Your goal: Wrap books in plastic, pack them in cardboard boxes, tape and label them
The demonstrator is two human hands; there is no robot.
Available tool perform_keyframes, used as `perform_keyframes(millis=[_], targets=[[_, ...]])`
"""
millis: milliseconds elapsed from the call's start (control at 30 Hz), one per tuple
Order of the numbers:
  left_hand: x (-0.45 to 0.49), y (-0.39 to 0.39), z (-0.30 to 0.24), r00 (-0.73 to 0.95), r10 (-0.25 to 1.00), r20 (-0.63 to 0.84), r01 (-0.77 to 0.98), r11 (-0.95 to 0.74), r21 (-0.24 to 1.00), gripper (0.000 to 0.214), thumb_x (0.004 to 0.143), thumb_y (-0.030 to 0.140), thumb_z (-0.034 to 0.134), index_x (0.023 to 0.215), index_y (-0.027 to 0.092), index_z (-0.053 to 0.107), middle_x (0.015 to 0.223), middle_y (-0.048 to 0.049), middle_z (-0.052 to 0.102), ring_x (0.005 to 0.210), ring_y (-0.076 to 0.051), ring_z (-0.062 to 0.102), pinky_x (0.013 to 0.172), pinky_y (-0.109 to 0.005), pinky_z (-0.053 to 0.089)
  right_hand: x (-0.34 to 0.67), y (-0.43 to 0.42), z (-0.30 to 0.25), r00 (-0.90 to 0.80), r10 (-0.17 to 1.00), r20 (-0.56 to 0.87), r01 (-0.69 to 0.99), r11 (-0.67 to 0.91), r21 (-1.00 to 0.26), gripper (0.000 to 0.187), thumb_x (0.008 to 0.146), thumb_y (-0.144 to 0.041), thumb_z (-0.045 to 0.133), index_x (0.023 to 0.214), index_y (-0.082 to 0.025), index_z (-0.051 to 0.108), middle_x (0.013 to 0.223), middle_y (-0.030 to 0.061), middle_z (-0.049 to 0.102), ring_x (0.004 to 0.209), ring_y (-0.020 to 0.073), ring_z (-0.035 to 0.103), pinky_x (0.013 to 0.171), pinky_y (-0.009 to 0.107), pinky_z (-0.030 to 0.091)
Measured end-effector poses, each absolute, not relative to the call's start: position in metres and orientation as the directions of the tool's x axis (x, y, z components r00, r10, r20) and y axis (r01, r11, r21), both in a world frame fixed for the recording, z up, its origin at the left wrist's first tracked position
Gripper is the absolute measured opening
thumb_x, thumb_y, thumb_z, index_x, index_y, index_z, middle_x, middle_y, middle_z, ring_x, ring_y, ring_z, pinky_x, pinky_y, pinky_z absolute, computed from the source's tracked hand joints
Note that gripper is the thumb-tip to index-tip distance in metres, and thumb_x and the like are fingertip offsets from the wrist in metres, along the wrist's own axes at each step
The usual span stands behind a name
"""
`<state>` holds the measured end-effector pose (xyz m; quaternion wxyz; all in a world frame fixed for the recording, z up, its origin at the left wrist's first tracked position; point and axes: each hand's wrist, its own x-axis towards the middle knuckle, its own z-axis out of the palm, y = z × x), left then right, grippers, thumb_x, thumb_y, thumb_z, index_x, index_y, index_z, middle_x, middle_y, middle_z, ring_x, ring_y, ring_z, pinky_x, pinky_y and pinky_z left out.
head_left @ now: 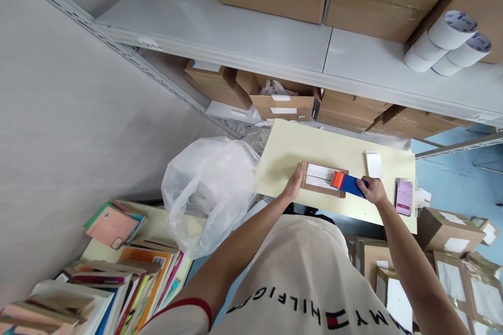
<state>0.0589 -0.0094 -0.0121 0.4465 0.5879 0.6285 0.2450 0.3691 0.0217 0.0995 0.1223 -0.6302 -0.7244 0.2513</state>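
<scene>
My left hand (294,183) is closed on the left end of a small flat cardboard box (323,187), which lies on the pale yellow table (310,141). White labels cover much of the box's top, with a dark line across them. In my right hand (371,188) is a blue and orange hand tool (351,183); its exact kind is not clear. Its orange end rests on or just over the right part of the labels, and my fingers wrap the blue end. Beyond that hand lies a stack of white labels or cards (374,164).
A phone (404,197) lies at the table's right edge. White tape rolls (448,42) stand on the grey shelf (236,26) above. To the left is a large clear plastic bag (208,188). Books (129,282) fill the lower left, and cardboard boxes (451,235) the lower right.
</scene>
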Motion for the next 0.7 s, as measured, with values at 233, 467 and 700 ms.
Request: perform_keyframes(millis=[233, 467, 700], targets=[[0.056, 0.006, 0.031, 0.297, 0.939, -0.172, 0.765, -0.126, 0.632, 0.126, 0.072, 0.076, 0.059, 0.154, 0.006, -0.005, 0.16, -0.0292, 0.0, 0.148, -0.044, 0.001, 0.115, -0.059, 0.015, 0.368, 0.027, 0.097, -0.208, 0.967, -0.15, 0.838, 0.097, -0.536, 0.048, 0.082, -0.061, 0.038, 0.05, -0.025, 0.038, 0.044, -0.0001, 0.04, 0.042, 0.0137, 0.036, 0.05, 0.029, 0.033], [0.085, 0.033, 0.06, 0.617, 0.761, -0.199, 0.772, -0.537, 0.34, 0.117, 0.061, 0.052, 0.075, 0.154, 0.011, 0.017, 0.152, -0.0232, 0.033, 0.141, -0.039, 0.027, 0.117, -0.054, -0.005, 0.371, 0.032, 0.098, -0.26, 0.946, -0.192, 0.834, 0.121, -0.538, 0.048, 0.084, -0.059, 0.037, 0.052, -0.024, 0.044, 0.045, 0.0018, 0.047, 0.044, 0.0142, 0.041, 0.05, 0.029, 0.032], [0.071, 0.036, 0.056, 0.632, 0.731, -0.257, 0.77, -0.553, 0.318, 0.111, 0.065, 0.049, 0.07, 0.153, 0.007, 0.018, 0.146, -0.0236, 0.039, 0.135, -0.04, 0.033, 0.116, -0.052, 0.003, 0.428, 0.036, 0.086, -0.265, 0.944, -0.197, 0.816, 0.11, -0.568, 0.047, 0.084, -0.058, 0.041, 0.051, -0.025, 0.038, 0.042, -0.0006, 0.041, 0.041, 0.013, 0.037, 0.048, 0.029, 0.032]])
